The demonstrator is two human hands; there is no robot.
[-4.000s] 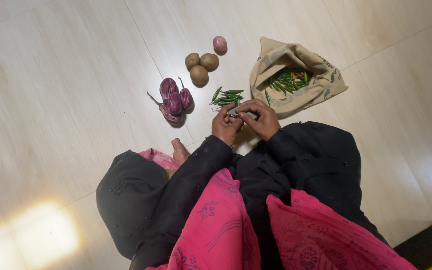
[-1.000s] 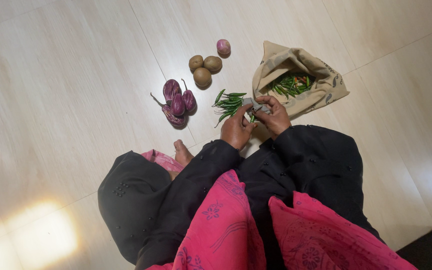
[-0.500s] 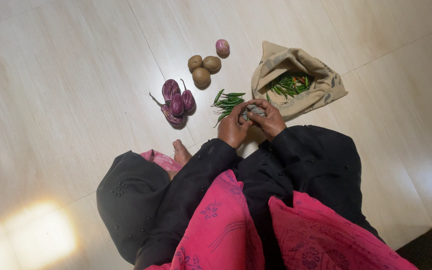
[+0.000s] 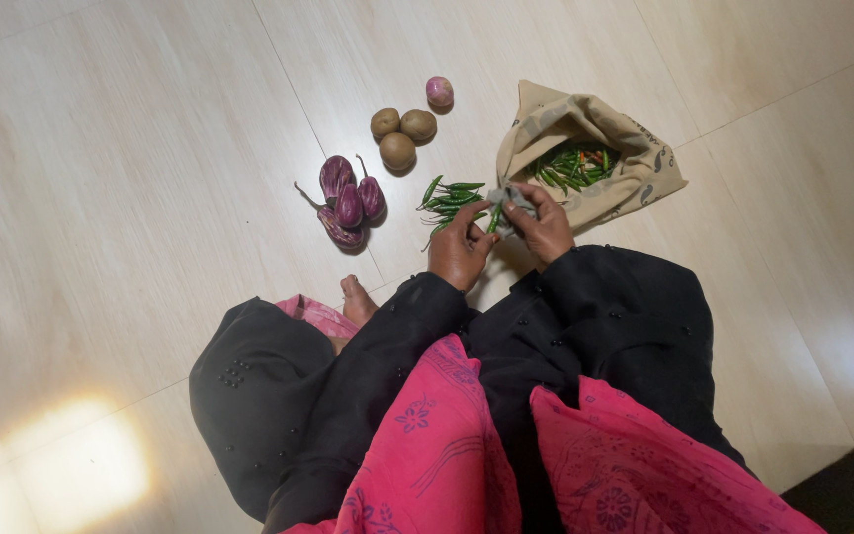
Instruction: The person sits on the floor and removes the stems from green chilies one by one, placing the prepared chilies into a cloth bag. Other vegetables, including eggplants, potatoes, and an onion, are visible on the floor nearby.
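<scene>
On the pale tiled floor (image 4: pixel 150 148), a tan cloth bag (image 4: pixel 635 163) with green chillies inside lies open at far right, with four purple eggplants (image 4: pixel 348 203), three brown potatoes (image 4: pixel 399 133) and one onion (image 4: pixel 439 91) to its left. A small pile of green chillies (image 4: pixel 452 198) lies between eggplants and bag, just beyond the left hand (image 4: pixel 459 252), its long axis running left-right. The right hand (image 4: pixel 544 225), nearer the bag, is pinched on a small grey thing (image 4: pixel 514 196); the left hand's fingers curl toward it near a chilli, grip unclear.

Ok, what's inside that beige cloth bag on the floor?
The beige cloth bag lies open and holds green chillies, with a few red or orange ones among them. Whatever sits beneath that top layer, or under the folded cloth rim, is covered.
</scene>
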